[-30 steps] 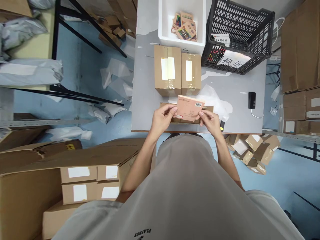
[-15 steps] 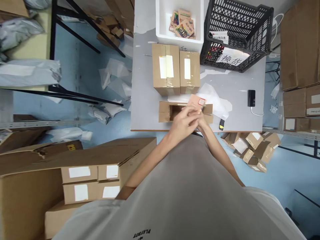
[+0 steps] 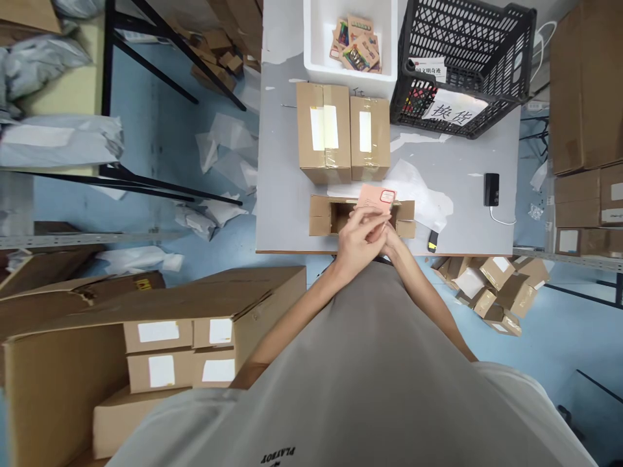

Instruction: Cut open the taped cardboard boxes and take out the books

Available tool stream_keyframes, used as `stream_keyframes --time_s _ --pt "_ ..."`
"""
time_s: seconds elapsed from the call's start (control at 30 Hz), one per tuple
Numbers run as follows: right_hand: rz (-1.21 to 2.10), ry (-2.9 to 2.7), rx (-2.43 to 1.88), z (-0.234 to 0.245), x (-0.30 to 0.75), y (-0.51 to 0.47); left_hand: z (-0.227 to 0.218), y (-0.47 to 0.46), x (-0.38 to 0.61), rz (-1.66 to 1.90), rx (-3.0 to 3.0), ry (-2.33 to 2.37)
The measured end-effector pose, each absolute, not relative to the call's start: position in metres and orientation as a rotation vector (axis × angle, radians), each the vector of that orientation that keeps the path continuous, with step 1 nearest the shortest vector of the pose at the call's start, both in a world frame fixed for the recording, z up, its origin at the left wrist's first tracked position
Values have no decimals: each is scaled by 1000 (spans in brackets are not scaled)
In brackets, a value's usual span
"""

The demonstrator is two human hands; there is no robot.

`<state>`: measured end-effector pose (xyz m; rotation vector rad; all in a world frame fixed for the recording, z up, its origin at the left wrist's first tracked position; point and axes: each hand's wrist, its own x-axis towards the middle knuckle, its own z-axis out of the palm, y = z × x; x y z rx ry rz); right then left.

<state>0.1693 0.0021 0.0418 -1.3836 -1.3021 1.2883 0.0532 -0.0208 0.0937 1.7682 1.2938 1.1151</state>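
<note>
A small flat salmon-pink packet [image 3: 374, 196] with a red-framed mark in its upper right corner is held over the open carton. My left hand [image 3: 359, 239] is closed, its fingers lying across the packet's lower edge. My right hand [image 3: 390, 240] meets it from the other side and also grips the packet at its lower right; its fingers are partly hidden behind the left ones. Below the hands sits the narrow open carton [image 3: 320, 216], its end flaps spread left and right. What lies inside the carton is dark and mostly covered.
Behind the carton stand two taped boxes [image 3: 324, 133] [image 3: 370, 136]. A white foam bin [image 3: 350, 74] holds several crayon packs. Beside it is a black plastic crate [image 3: 467, 107]. White wrapping sheet [image 3: 423, 194], a cutter [image 3: 433, 241] and a black device [image 3: 491, 189] lie rightward.
The packet has shifted slightly left and turned more level, its red-framed mark now showing more plainly. Both hands stay together above the carton.
</note>
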Motion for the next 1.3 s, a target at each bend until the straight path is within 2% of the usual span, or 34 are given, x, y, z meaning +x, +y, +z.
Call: stream_keyframes --time_s 0.13,0.2,0.3,0.4,0.7,0.87,1.1,1.3 --pt "1636 -958 -1286 22 184 2 81 -4 32 1193 1332 1344" --pt "1706 -744 -1260 17 195 -3 64 8 18 1205 1099 1330" --pt "1549 -720 -1299 21 204 -8 35 24 2 1163 847 1280" --pt "1336 -921 -1369 35 197 -10 18 32 1 1069 758 1221" --pt "681 -1893 -1546 64 143 -41 19 29 33 863 754 982" --pt "640 -2039 -1530 65 143 -49 16 26 31 901 791 1020" --pt "585 -1866 -1507 77 167 -49 17 28 5 989 607 1008" --pt "431 -1723 -1485 64 204 -34 12 27 -17 1161 624 1062"
